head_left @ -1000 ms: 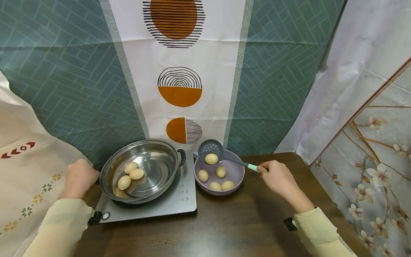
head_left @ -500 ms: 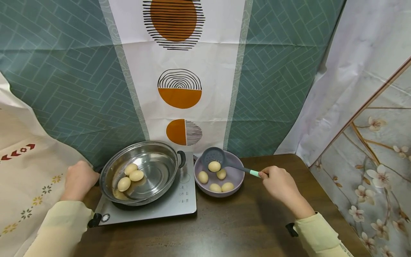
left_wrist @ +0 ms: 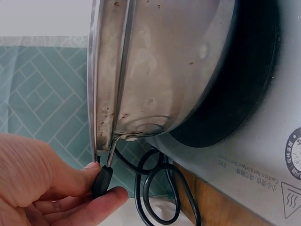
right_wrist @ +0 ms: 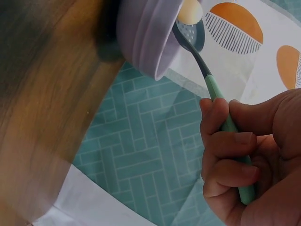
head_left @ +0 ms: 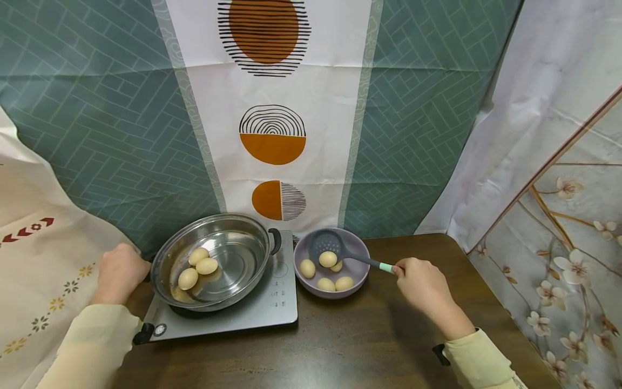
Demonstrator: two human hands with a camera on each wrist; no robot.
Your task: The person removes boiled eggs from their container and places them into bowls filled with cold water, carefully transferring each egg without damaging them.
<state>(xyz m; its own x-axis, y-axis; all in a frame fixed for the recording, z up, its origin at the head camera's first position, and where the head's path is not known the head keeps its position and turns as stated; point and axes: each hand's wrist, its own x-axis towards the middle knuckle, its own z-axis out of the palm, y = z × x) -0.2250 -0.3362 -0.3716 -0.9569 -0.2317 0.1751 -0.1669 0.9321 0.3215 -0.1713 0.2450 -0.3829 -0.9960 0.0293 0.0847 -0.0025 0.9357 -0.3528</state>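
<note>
Apparently I'm at the unloading step: my right hand is curled round the skimmer, one egg sitting in it over the purple bowl, while my left hand pinches the black handle of the pan; next calls, I'd judge, for a gentle tilt

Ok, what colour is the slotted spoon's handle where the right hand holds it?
Light green; the handle shows best in the right wrist view.
</note>
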